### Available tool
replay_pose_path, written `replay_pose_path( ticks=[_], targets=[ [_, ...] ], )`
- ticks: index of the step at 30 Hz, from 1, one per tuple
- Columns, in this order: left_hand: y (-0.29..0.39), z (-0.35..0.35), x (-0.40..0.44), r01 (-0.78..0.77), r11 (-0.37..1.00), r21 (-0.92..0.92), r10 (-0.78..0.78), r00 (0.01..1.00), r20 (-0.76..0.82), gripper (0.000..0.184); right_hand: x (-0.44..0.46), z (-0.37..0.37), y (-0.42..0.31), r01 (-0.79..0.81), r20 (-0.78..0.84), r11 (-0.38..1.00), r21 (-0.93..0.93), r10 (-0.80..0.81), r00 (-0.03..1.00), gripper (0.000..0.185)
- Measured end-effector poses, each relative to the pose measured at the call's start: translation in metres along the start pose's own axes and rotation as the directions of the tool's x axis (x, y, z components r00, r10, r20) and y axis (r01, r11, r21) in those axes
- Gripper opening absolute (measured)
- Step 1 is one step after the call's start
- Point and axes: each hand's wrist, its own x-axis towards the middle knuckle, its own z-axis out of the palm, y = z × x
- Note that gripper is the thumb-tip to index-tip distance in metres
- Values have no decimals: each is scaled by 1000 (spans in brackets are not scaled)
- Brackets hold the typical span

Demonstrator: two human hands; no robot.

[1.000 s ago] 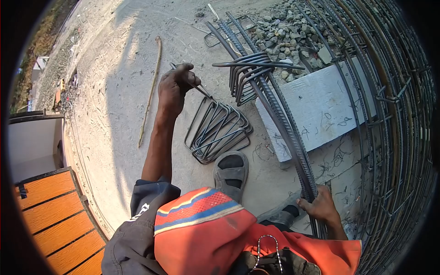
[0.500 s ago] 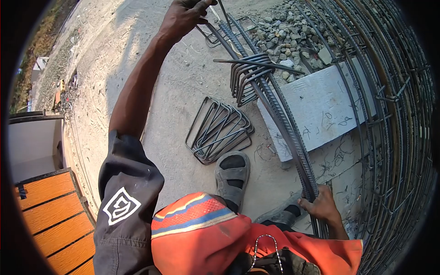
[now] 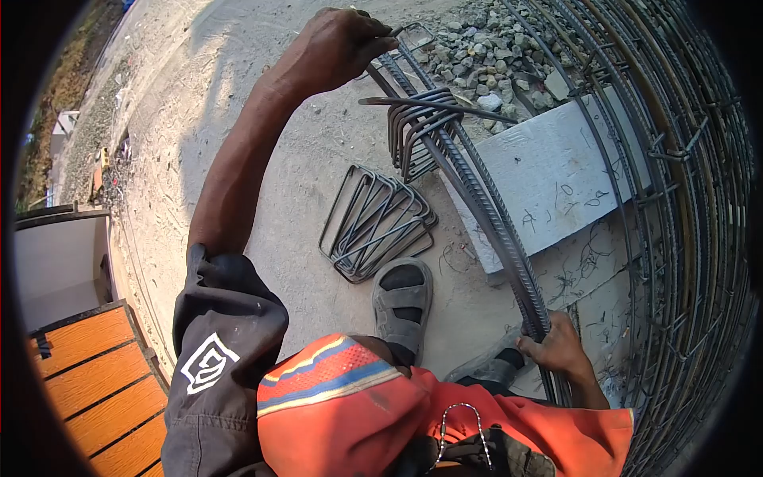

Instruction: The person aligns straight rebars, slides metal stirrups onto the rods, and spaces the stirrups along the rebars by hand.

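Note:
A bundle of ribbed rebar (image 3: 498,230) runs aslant from the top middle down to my lap. My right hand (image 3: 559,347) is wrapped around its lower end, thumb across the bars. At the upper end my left hand (image 3: 342,49) is closed over the bars; its palm and some fingers hide what lies under them. Several bent steel stirrups (image 3: 429,114) hang around the bundle, below my left hand. More stirrups (image 3: 377,226) lie in a fanned pile on the ground, just beyond my sandalled foot (image 3: 400,298).
Under the bundle lies a pale white slab (image 3: 556,179), with bits of tie wire around it. A tall rebar cage (image 3: 683,207) curves along the right side. Gravel (image 3: 493,60) is heaped behind the slab. Orange slatted boards (image 3: 99,381) stand at lower left.
My left hand has come down and right, closer to the hanging stirrups. Those stirrups and the upper bundle sit slightly further left in view. My right hand keeps its grip.

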Motion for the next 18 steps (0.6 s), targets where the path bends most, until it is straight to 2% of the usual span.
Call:
replay_pose_path(
  ticks=[3,4,5,7,10,13,14,15,17,18],
  targets=[
    [26,-2,-12,-207,960,188,240,955,-174,24,-1,-1,0,25,-3,1000,-13,-25,1000,16],
    [35,-2,-22,-216,964,153,235,965,-118,24,-1,-1,2,38,-10,999,-24,-38,999,16],
    [44,-5,-30,-172,985,17,172,985,36,22,-1,0,3,53,-20,998,-35,-53,998,16],
    [52,6,-42,-55,996,-73,62,993,104,18,0,-2,1,13,-22,1000,-17,-14,1000,17],
    [42,20,-41,-110,964,-242,60,976,-208,17,0,-1,6,29,-32,999,-26,-30,999,17],
    [49,6,-22,-202,979,24,203,966,-158,18,-1,1,8,52,-33,998,-38,-53,998,17],
    [52,5,-10,-232,971,51,236,969,-69,21,0,2,8,57,-31,998,-37,-58,998,18],
    [66,-2,2,-138,990,-1,138,989,54,23,0,3,8,62,-28,997,-50,-63,998,18],
    [89,-13,21,71,995,-72,-46,952,303,26,0,3,7,69,-25,995,-79,-71,997,18],
    [85,-9,21,-14,999,-32,19,987,161,31,0,2,7,68,-24,995,-73,-70,997,18]
  ],
)
